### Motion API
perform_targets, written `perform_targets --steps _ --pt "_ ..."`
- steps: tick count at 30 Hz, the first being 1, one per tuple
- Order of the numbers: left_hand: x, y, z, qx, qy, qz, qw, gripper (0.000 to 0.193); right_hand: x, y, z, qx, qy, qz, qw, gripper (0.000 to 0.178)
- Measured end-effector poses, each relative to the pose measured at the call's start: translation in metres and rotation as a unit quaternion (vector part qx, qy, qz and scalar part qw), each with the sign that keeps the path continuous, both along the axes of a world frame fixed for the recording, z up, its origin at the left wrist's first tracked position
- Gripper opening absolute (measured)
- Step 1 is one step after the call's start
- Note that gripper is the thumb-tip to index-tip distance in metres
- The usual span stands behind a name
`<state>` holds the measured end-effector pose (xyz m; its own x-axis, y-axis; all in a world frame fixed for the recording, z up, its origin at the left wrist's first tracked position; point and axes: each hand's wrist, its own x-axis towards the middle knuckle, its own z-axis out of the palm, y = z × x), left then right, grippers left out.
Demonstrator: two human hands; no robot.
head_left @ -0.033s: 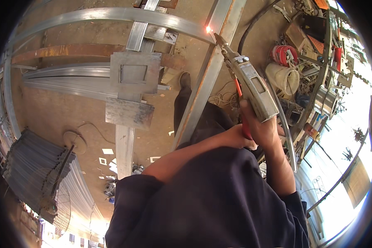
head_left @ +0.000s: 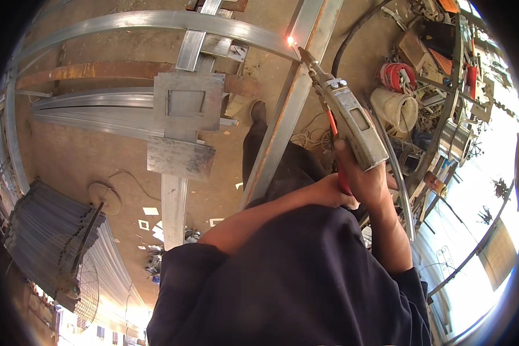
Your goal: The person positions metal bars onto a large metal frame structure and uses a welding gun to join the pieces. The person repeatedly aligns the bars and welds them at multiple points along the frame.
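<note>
A handheld welding gun (head_left: 353, 118) with a long metal body stretches up and away from me. My right hand (head_left: 368, 183) is wrapped round its near end, by a red grip (head_left: 343, 177). Beside it, my left hand (head_left: 331, 190) is curled at the lower part of the red grip, its fingers partly hidden. The gun's nozzle tip meets a joint where a curved metal tube (head_left: 155, 20) runs up to a slanting metal beam (head_left: 288, 109). A bright reddish glow (head_left: 290, 41) burns right at that tip.
Flat metal plates (head_left: 181, 157) lie over a tube at the left. A red bucket (head_left: 396, 78) and a whitish bucket (head_left: 394, 108) stand at the right by scrap. A black cable (head_left: 345, 46) curves past the beam. Corrugated sheets (head_left: 46, 236) lie lower left, and paper scraps (head_left: 150, 211) litter the floor.
</note>
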<state>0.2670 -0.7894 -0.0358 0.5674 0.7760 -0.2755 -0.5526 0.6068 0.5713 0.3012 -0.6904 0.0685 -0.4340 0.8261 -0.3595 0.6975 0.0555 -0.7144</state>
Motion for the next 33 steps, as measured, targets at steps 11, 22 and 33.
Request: perform_targets --steps 11,22,33 --pt "-0.002 0.002 -0.001 -0.048 -0.062 0.021 0.997 0.017 -0.007 0.006 -0.002 -0.011 -0.009 0.005 1.0 0.047" --pt "-0.006 0.005 0.0 -0.021 -0.043 0.018 0.999 0.021 -0.011 0.006 -0.001 -0.067 0.006 -0.011 0.998 0.053" --pt "-0.009 0.001 0.0 -0.016 -0.023 0.027 0.999 0.023 -0.006 0.001 -0.01 -0.01 0.0 0.011 1.0 0.049"
